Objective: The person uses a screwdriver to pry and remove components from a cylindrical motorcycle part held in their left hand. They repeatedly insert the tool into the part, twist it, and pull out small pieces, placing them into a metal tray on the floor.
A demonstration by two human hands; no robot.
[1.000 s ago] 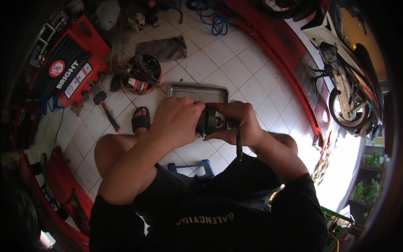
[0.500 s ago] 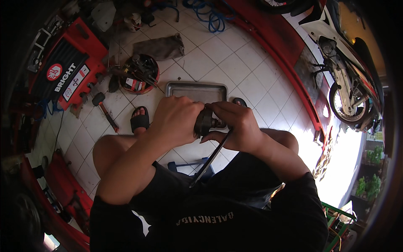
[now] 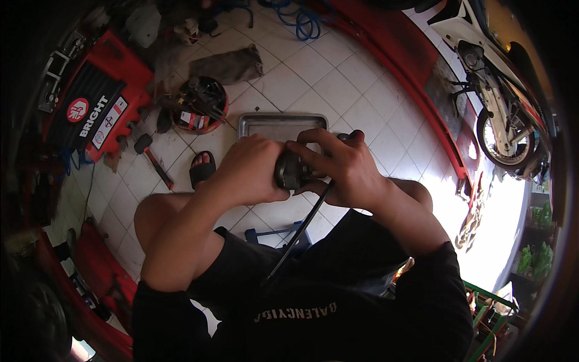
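My left hand (image 3: 256,170) is closed around a dark, round metal part (image 3: 289,171), gripping it from its left side over the floor. On the other side, my right hand (image 3: 351,168) has its fingertips and thumb at the part's right end. A long screwdriver (image 3: 300,232), or a similar slim tool with a dark shaft, is tucked in that same hand. Its shaft slants down toward my lap, while the dark reddish handle end sticks out above the knuckles. Fingers hide much of the metal part, and its exact kind cannot be made out.
Just beyond my hands lies a metal tray (image 3: 283,117). A round container (image 3: 221,120) of tools, a hammer (image 3: 154,161) and a red machine (image 3: 102,99) are on the left. Below my hands is a blue object (image 3: 277,231). A motorcycle (image 3: 500,114) stands at right.
My right hand's fingers have lifted and bent, uncovering more of the metal part. The tool's shaft has swung slightly, and its handle end now shows above the hand.
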